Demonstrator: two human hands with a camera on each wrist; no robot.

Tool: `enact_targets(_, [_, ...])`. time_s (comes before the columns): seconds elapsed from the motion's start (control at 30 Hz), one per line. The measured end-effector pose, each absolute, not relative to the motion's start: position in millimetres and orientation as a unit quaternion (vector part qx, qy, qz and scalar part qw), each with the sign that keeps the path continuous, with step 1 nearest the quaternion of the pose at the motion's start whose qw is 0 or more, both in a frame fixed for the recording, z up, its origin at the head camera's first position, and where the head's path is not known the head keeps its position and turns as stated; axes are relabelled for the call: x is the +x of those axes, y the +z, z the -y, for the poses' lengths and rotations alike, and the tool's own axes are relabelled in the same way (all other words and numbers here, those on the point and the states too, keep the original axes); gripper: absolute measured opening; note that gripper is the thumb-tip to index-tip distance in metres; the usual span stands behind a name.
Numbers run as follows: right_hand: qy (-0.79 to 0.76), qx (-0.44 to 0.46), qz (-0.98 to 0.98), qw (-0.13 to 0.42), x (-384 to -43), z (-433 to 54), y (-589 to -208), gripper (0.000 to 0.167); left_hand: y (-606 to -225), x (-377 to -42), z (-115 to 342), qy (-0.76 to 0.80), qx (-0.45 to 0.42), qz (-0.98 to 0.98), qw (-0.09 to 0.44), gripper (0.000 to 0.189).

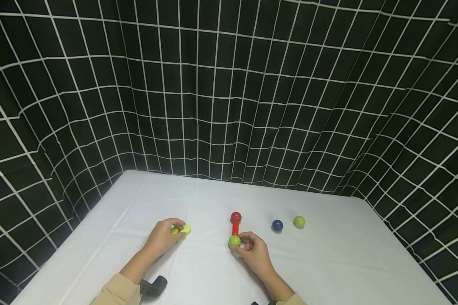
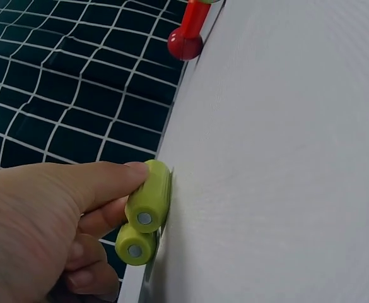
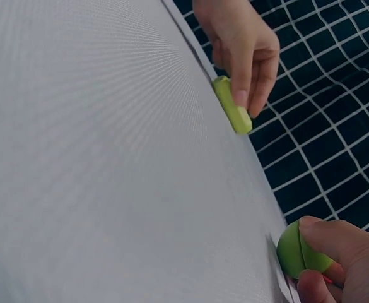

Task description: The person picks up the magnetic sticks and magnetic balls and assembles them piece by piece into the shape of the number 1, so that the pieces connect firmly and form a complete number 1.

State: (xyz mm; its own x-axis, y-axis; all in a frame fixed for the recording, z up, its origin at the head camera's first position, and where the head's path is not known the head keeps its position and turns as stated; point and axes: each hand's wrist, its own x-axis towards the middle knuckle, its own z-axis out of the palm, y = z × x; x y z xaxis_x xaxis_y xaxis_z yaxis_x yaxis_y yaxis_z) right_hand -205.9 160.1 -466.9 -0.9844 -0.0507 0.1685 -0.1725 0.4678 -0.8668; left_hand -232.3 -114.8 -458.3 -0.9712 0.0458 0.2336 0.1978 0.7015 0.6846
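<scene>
My left hand (image 1: 164, 235) rests at the left part of the table, thumb and fingers on a yellow-green magnetic rod (image 2: 150, 196). A second yellow-green rod (image 2: 135, 245) lies alongside it; both show round metal ends in the left wrist view. With thumb and fingertips, my right hand (image 1: 256, 254) pinches a green ball (image 1: 234, 241). That ball sits at the near end of a red rod (image 1: 235, 228), whose far end meets a red ball (image 1: 235, 217). In the right wrist view, the green ball shows a seam and the red rod is mostly hidden.
To the right of the red rod lie a loose blue ball (image 1: 277, 225) and another green ball (image 1: 299, 221). A white cloth covers the table (image 1: 198, 275). Dark curtains (image 1: 221, 93) with a white grid stand behind it and at both sides.
</scene>
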Motion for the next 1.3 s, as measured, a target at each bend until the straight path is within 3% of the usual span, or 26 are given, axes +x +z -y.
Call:
enact_targets(0.57, [0.515,0.062,0.853,0.058,-205.6,-159.8,-467.3,0.037,-453.0,-223.7,110.9,-0.273,-0.095,0.95,0.116,0.019])
enact_targets(1.3, [0.505,0.054,0.859,0.061,-207.0,-158.8,-466.3,0.038,-453.6,-223.9,104.7,-0.312,-0.095,0.939,0.11,0.021])
